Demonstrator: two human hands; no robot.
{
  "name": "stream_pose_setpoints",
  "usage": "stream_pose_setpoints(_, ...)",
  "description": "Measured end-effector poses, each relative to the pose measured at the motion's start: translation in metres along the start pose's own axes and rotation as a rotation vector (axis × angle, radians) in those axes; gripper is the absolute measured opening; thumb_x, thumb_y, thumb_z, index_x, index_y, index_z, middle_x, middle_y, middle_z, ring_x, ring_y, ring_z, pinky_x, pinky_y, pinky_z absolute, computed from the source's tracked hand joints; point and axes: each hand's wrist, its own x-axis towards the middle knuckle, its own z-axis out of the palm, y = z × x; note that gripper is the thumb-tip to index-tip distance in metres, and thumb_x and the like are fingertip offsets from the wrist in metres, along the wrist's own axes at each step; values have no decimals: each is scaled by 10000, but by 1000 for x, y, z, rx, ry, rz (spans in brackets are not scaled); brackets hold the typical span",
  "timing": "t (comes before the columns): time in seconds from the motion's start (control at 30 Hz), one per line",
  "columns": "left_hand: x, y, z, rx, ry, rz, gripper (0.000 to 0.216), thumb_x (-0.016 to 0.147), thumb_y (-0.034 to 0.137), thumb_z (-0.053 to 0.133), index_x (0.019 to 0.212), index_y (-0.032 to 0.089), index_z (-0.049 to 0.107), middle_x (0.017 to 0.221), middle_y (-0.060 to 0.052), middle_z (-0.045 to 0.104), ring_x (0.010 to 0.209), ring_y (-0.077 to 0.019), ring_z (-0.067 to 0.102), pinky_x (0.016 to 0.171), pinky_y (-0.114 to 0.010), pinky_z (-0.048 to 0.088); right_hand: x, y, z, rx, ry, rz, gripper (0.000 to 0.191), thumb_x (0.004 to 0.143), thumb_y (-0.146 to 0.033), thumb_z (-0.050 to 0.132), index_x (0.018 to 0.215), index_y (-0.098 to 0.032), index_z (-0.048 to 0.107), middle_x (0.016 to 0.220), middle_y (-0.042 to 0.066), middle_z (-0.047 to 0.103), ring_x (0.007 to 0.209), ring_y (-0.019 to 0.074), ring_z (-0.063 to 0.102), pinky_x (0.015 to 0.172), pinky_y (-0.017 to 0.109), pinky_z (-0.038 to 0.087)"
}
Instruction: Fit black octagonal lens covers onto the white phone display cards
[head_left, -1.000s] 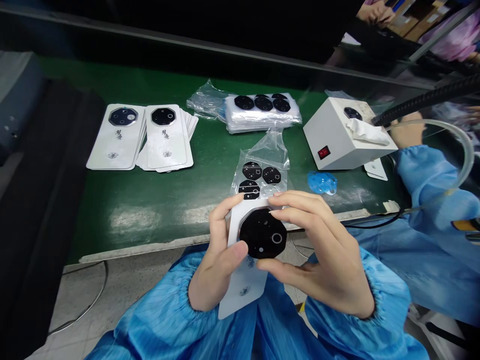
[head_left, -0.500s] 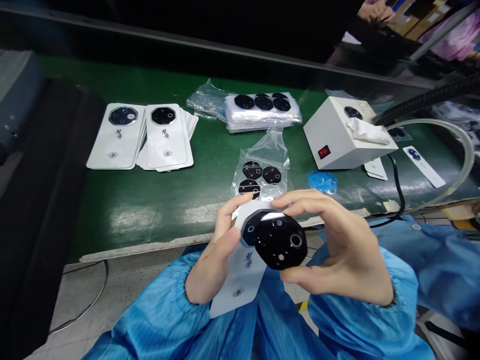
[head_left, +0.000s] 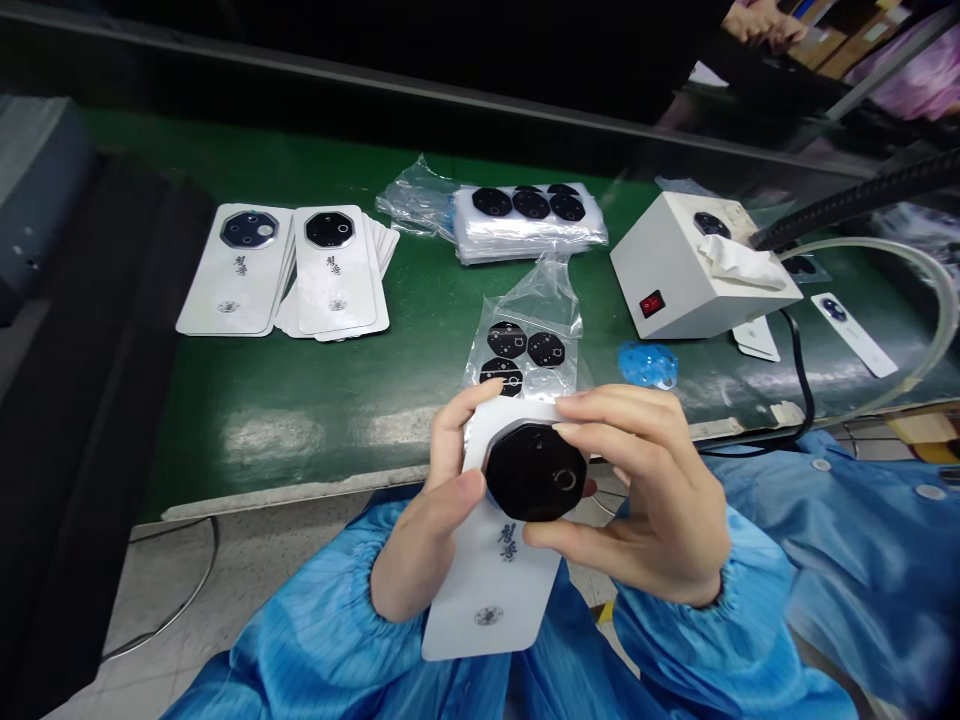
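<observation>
My left hand [head_left: 435, 510] grips the upper left edge of a white phone back cover [head_left: 487, 590], which carries dark lettering and a small round emblem. It is held tilted in front of the bench edge. Between the fingertips and thumb of my right hand [head_left: 637, 490] is a black octagonal camera lens cover [head_left: 534, 470]. This piece lies over the cover's camera area; whether it touches fully cannot be seen. Just beyond my hands, a clear plastic bag [head_left: 559, 300] with several black lens covers [head_left: 507, 340] lies on the green bench [head_left: 322, 410].
Stacks of white phone back covers [head_left: 225, 275] stand at left. Behind the bag is a plastic-wrapped pack [head_left: 525, 235] of lens covers. To the right are a white box [head_left: 675, 275] with a red switch, blue film pieces [head_left: 648, 365], and a hose [head_left: 847, 205]. A person's hands [head_left: 765, 25] show at top right.
My right hand has moved left and brought the lens cover over the camera area of the phone back cover. The phone back cover has turned to face me more.
</observation>
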Motion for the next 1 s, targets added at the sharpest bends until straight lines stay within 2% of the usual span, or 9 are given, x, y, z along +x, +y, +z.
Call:
stream_pose_setpoints(0.13, -2, 1, 1, -17, -38, -3, 358, 847, 292, 578, 1170, 439, 531, 1074, 54, 668, 948, -213, 669, 769, -332, 561, 0, -1, 0, -5, -14, -8, 441, 762, -419, 704, 1075, -151, 546, 1058, 115, 620, 979, 254, 583, 816, 434, 490)
stream_pose_setpoints(0.27, -2, 1, 0, -24, -61, -13, 384, 846, 262, 575, 1181, 442, 521, 1078, 57, 670, 967, -201, 667, 779, -300, 557, -1, -1, 0, 8, -15, -14, 445, 762, -405, 708, 1068, -124, 549, 1059, 129, 616, 988, 252, 571, 827, 430, 483)
stream_pose_setpoints(0.47, -3, 3, -2, 41, -53, -11, 415, 842, 258, 587, 1190, 466, 502, 1082, 44, 651, 960, -242, 669, 796, -390, 559, 0, -2, 1, -31, -11, -12, 406, 787, -412, 673, 1079, -157, 551, 1046, 111, 627, 964, 257, 593, 796, 441, 505)
stream_pose_setpoints(0.6, -2, 0, -4, -4, -111, -24, 438, 837, 248, 574, 1196, 482, 482, 1053, 42, 663, 968, -264, 666, 800, -438, 554, -2, -1, 2, -24, -9, -9, 395, 799, -411, 663, 1083, -161, 548, 1052, 109, 624, 976, 256, 589, 802, 443, 501)
stream_pose_setpoints(0.83, -1, -1, -4, -74, -101, -19, 436, 825, 219, 588, 1182, 458, 513, 1013, 37, 679, 923, -234, 683, 699, -314, 570, -3, -3, 1, -18, -12, -15, 430, 768, -390, 702, 1078, -134, 549, 1060, 118, 617, 997, 260, 578, 824, 435, 496)
stream_pose_setpoints(1.0, -2, 0, -2, -31, -90, -26, 404, 845, 239, 577, 1167, 475, 515, 994, 53, 685, 912, -218, 683, 665, -284, 562, -2, -4, 1, -21, -13, -23, 423, 769, -386, 700, 1077, -137, 550, 1064, 118, 614, 1002, 263, 574, 825, 431, 494)
